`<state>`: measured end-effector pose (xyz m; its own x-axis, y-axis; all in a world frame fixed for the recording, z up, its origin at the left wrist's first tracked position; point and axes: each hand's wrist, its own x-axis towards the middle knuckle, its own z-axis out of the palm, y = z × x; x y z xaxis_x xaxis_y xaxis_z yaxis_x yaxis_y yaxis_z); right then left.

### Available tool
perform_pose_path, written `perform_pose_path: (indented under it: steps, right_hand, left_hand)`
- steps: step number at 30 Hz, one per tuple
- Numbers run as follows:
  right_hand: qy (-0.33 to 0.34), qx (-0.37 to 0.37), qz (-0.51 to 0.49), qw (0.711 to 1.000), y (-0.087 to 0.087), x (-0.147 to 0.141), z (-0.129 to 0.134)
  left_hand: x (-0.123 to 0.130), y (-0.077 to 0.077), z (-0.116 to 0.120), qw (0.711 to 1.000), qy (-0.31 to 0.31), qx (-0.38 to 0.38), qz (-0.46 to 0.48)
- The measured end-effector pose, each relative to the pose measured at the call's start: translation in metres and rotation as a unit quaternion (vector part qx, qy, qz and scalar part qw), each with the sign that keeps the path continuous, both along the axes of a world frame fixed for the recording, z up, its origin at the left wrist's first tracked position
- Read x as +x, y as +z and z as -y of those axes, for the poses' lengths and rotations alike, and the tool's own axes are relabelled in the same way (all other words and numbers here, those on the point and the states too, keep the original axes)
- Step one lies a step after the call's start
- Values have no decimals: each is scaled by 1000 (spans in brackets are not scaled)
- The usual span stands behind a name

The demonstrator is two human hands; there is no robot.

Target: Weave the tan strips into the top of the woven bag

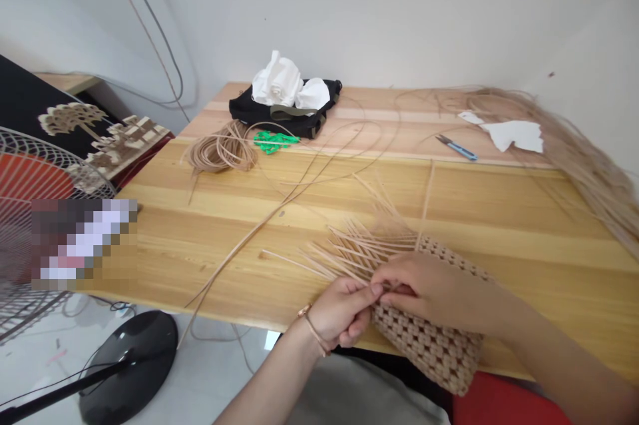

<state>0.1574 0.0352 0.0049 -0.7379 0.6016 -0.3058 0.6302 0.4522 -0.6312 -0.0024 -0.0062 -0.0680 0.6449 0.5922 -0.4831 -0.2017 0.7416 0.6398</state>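
Observation:
A woven tan basket piece (429,338) with an open-hole pattern lies tilted over the front edge of the table. Loose cane strands (354,248) fan out from its left end. My left hand (344,312), with a bracelet at the wrist, is closed in a pinch on strands at the weave's edge. Right beside it, my right hand (419,285) rests over the weave, its thumb and fingertips pinching at the same spot. The exact strand between the fingertips is hidden. One strand (426,205) sticks up from the weave beyond my right hand.
On the wooden table (174,245) lie a coil of cane (219,148), green ties (274,140), a black bag (244,108) with white tissue (277,82), blue snips (456,147) and a long cane bundle (574,158). A fan (30,178) stands left.

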Motion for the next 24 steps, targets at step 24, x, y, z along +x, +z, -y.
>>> perform_pose_path:
  steps: [24]
  right_hand:
    - [15,-124,68,990,21,-1,-16]
  left_hand:
    - [-1,-2,5,995,-34,78,-59]
